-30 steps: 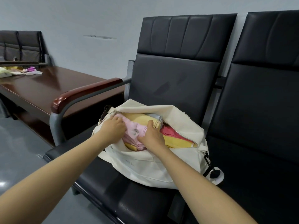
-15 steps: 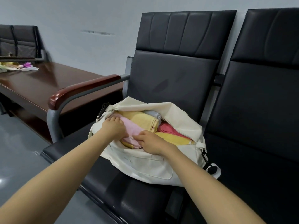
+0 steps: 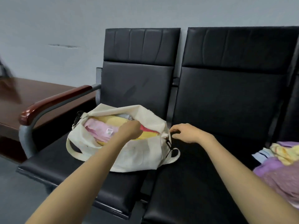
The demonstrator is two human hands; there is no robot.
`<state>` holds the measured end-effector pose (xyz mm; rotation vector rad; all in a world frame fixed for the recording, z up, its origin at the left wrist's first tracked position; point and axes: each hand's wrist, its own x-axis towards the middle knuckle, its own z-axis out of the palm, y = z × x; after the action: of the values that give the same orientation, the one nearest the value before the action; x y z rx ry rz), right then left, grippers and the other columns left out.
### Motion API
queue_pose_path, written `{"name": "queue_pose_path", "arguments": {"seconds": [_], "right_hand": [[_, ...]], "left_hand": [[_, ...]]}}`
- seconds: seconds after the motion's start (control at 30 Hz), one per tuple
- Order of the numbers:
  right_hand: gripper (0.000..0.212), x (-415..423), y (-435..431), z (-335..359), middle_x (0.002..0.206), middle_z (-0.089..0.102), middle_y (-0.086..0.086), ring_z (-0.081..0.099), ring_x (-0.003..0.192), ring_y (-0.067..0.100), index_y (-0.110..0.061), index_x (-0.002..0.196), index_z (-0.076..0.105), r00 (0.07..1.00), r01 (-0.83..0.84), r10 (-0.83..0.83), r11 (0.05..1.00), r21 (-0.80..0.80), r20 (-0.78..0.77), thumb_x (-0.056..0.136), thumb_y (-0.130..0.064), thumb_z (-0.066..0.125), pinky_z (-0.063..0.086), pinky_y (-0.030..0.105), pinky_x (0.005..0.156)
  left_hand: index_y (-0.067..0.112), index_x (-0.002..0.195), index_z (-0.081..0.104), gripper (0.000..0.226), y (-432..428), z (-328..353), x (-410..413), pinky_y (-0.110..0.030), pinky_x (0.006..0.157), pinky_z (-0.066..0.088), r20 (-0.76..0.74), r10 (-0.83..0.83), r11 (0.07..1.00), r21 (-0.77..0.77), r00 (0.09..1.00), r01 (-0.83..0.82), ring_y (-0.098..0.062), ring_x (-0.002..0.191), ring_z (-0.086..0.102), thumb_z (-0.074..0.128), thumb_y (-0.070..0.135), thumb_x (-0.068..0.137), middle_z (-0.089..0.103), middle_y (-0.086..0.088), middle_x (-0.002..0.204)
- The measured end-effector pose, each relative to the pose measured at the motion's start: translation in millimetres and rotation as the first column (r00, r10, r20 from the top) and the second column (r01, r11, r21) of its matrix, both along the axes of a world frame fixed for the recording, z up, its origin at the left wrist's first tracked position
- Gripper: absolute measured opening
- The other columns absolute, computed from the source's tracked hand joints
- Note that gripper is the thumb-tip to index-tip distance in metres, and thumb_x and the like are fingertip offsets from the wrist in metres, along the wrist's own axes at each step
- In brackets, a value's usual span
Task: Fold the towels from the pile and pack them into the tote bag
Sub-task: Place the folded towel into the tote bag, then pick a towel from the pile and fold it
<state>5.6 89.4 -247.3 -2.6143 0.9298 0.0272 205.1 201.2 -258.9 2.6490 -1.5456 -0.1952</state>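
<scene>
The head view is the only one. A cream tote bag (image 3: 129, 152) sits on a black seat (image 3: 53, 157), its mouth wide open and visibly full. The left hand (image 3: 129, 131) hovers over the opening with fingers (image 3: 137, 126) curled toward the far rim; whether they grip the rim, a zip or nothing is hidden by the back of the hand. Just beside these fingers, toward the wrist side, lies a folded pink towel (image 3: 98, 132). A yellow towel (image 3: 113, 119) and a pale blue towel (image 3: 127, 116) are beyond them, and a red towel (image 3: 145, 129) peeks out right under the fingertips. The right hand (image 3: 186, 133) is at the bag's right end, thumb and forefinger closed narrowly, seemingly pinching the fabric where a black clip (image 3: 168, 142) hangs just below them. Packing looks well advanced, with at least four folded towels in, and the hands' placement suggests settling or closing the bag. The job is not finished, though. Well apart from the right fingers, on the neighbouring seat (image 3: 202, 183), a loose pile (image 3: 275, 172) of purple, yellow and striped cloth waits unfolded. As for writing, a small white tag (image 3: 109, 131) lies on the pink towel near the left fingers, its print too blurred to read. No legible mark shows on the bag.
</scene>
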Motion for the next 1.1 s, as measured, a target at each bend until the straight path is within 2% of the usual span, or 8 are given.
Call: {"name": "queue_pose_path", "arguments": {"seconds": [0.2,0.4,0.53,0.63,0.77,0.9,1.0,1.1], "right_hand": [[0.037,-176,-10,14,0.139,0.051,0.001,0.050,0.124,0.020,-0.023,0.133,0.053,0.938,0.341,-0.344,0.937,-0.074,-0.037,0.097,-0.027,0.054,0.040,0.031,0.101],[0.038,-324,6,3,0.137,0.053,0.007,0.051,0.121,0.026,-0.018,0.131,0.055,0.756,0.653,-0.648,0.756,-0.045,0.089,0.094,-0.019,0.054,0.037,0.028,0.094],[0.040,-382,-1,-16,0.138,0.052,0.011,0.052,0.121,0.026,-0.013,0.133,0.053,0.652,0.750,-0.746,0.660,0.025,0.137,0.093,-0.017,0.058,0.039,0.031,0.099],[0.044,-402,-15,-35,0.133,0.054,0.016,0.056,0.114,0.028,-0.011,0.134,0.053,0.620,0.768,-0.764,0.637,0.061,0.178,0.091,-0.018,0.061,0.041,0.032,0.098],[0.051,-406,-35,-58,0.144,0.038,0.015,0.036,0.132,0.030,-0.014,0.142,0.043,0.585,0.791,-0.774,0.611,0.044,0.241,0.093,-0.009,0.054,0.028,0.035,0.112],[0.067,-400,-47,-77,0.157,0.014,0.011,0.010,0.144,0.032,-0.023,0.150,0.026,0.651,0.752,-0.746,0.659,0.014,0.142,0.090,0.001,0.044,0.018,0.040,0.117],[0.068,-399,-55,-83,0.155,0.017,0.011,0.011,0.143,0.032,-0.021,0.150,0.024,0.625,0.774,-0.759,0.634,-0.013,0.182,0.089,-0.002,0.046,0.021,0.041,0.116],[0.053,-402,-59,-90,0.154,0.021,0.011,0.014,0.142,0.031,-0.018,0.144,0.036,0.550,0.830,-0.798,0.554,-0.060,0.248,0.093,-0.012,0.049,0.024,0.041,0.113]], "left_hand": [[0.008,0.117,0.064,0.033,-45,10,-143,-0.034,0.092,0.046,-0.168,-0.300,0.950,-0.147,0.939,0.277,-0.028,0.114,0.055,0.053,0.029,0.094,0.062,-0.011,0.121],[0.017,0.123,0.060,0.034,-81,2,-280,-0.038,0.098,0.047,-0.362,-0.505,0.863,-0.222,0.784,0.453,-0.021,0.114,0.057,0.056,0.033,0.093,0.061,-0.003,0.125],[0.017,0.118,0.062,0.030,-103,-12,-352,-0.038,0.093,0.049,-0.415,-0.574,0.817,-0.238,0.706,0.524,-0.021,0.106,0.059,0.056,0.031,0.092,0.063,-0.004,0.120],[0.016,0.129,0.055,0.041,-124,-30,-390,-0.036,0.096,0.046,-0.431,-0.592,0.801,-0.217,0.681,0.558,-0.023,0.116,0.054,0.056,0.031,0.092,0.056,-0.005,0.132],[0.012,0.140,0.043,0.053,-144,-54,-422,-0.025,0.095,0.040,-0.470,-0.615,0.776,-0.217,0.633,0.592,-0.020,0.125,0.049,0.058,0.031,0.093,0.049,-0.005,0.141],[0.010,0.128,0.051,0.047,-156,-75,-436,-0.023,0.083,0.039,-0.472,-0.625,0.766,-0.215,0.622,0.606,-0.018,0.106,0.055,0.063,0.033,0.089,0.059,-0.003,0.121],[0.011,0.098,0.055,0.022,-164,-87,-437,-0.022,0.064,0.036,-0.420,-0.613,0.789,-0.274,0.670,0.550,-0.018,0.081,0.050,0.061,0.031,0.091,0.056,-0.002,0.089],[0.013,0.085,0.045,0.022,-165,-91,-434,-0.022,0.055,0.030,-0.465,-0.571,0.819,-0.377,0.677,0.432,-0.017,0.070,0.044,0.049,0.031,0.098,0.051,0.000,0.076]]}}
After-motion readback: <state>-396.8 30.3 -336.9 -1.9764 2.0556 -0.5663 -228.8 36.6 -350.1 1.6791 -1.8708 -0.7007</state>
